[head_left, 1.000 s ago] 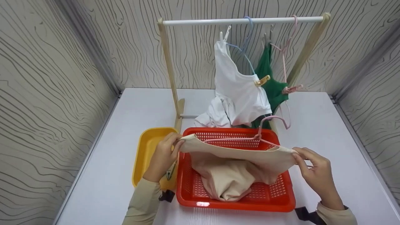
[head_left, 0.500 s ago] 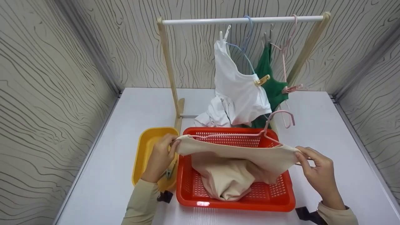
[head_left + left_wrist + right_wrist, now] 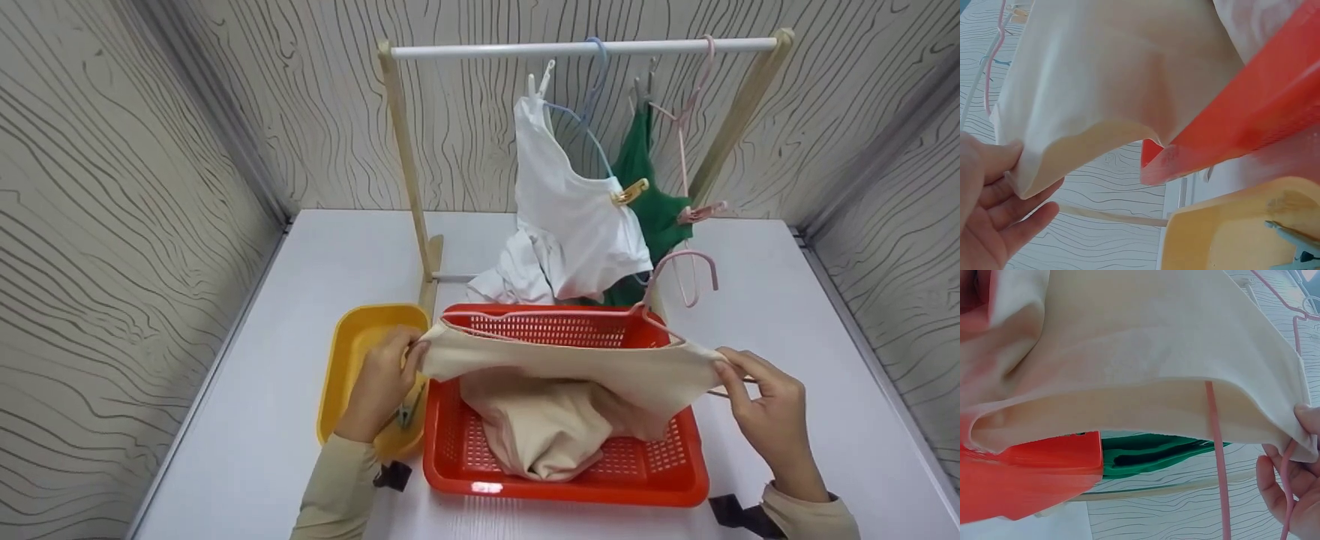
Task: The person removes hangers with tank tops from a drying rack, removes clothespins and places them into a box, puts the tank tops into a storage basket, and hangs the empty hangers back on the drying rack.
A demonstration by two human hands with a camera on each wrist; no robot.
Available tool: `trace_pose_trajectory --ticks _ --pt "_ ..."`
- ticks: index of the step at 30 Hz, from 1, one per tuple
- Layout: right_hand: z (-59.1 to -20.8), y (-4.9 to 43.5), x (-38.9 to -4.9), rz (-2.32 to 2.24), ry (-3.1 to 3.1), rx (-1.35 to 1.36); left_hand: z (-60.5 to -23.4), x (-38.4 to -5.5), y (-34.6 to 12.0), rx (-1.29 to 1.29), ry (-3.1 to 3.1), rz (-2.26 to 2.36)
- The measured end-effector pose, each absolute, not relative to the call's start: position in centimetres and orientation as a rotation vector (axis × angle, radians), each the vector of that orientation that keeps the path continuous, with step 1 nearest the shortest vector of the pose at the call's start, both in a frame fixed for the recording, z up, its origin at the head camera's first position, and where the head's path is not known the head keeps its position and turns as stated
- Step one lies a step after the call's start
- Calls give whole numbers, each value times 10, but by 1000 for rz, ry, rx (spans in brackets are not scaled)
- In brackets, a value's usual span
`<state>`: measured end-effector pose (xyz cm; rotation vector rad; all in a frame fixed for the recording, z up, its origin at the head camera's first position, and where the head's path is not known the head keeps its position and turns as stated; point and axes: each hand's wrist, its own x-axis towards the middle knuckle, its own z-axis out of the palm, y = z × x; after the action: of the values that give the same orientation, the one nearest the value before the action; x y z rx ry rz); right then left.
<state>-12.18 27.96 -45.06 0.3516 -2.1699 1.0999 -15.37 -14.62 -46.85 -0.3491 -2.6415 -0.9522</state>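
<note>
A beige sleeveless top (image 3: pixel 551 364) is stretched by its neckline above a red basket (image 3: pixel 566 491), its lower part bunched inside. At the left shoulder, my left hand (image 3: pixel 381 386) pinches the fabric between thumb and fingers. My right hand (image 3: pixel 772 409) pinches the right shoulder. A pink hanger (image 3: pixel 715 279) runs along the neckline, hook up and leaning right; its right part passes inside the top. In the right wrist view, pink hanger bars (image 3: pixel 1220 467) come out of the armhole, one lying against the right fingers.
Behind stands a rack with a white bar (image 3: pixel 487 52). A white top (image 3: pixel 562 195) and a green top (image 3: pixel 652 187) hang there on hangers with clothespins. A yellow tray (image 3: pixel 330 390) holding a clothespin (image 3: pixel 406 415) is left of the basket.
The hanger's hook has shifted right and up, and more of the left bar shows above the neckline. My hands have moved slightly apart, drawing the neckline wider.
</note>
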Motion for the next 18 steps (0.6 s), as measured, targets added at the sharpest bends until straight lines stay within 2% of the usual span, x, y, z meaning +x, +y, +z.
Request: trace_pose_trajectory --ticks 18 --pt "-449 268 -125 1160 -2173 379 -468 -140 -133 -671 -3018 -1120"
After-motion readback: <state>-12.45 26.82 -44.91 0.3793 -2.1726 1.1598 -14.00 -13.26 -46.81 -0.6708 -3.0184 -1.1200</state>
